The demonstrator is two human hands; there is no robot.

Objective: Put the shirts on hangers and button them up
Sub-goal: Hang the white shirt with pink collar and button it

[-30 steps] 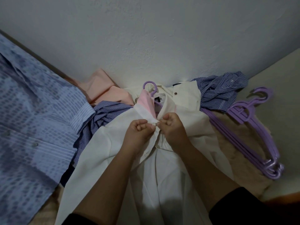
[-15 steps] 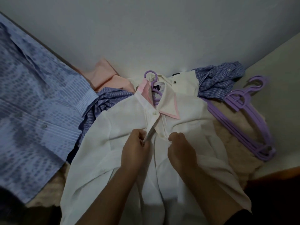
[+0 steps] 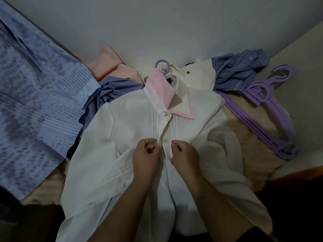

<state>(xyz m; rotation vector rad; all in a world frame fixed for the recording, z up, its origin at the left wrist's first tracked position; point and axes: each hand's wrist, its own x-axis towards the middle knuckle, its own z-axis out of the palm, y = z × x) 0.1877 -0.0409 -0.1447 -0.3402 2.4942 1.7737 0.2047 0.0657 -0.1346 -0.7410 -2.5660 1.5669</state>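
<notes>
A white shirt with a pink-lined collar lies face up on a purple hanger, whose hook pokes out above the collar. The collar button is fastened. My left hand pinches the left edge of the placket just below a second button. Opposite it, my right hand pinches the right edge of the placket. Both hands have their fingers curled on the fabric.
A pale blue patterned shirt lies at the left, a peach shirt and a striped blue shirt behind it. A checked blue shirt and several purple hangers lie at the right, near the bed's edge.
Both hands have moved down the shirt front, from the collar to the second button. The collar now lies flat with its button fastened.
</notes>
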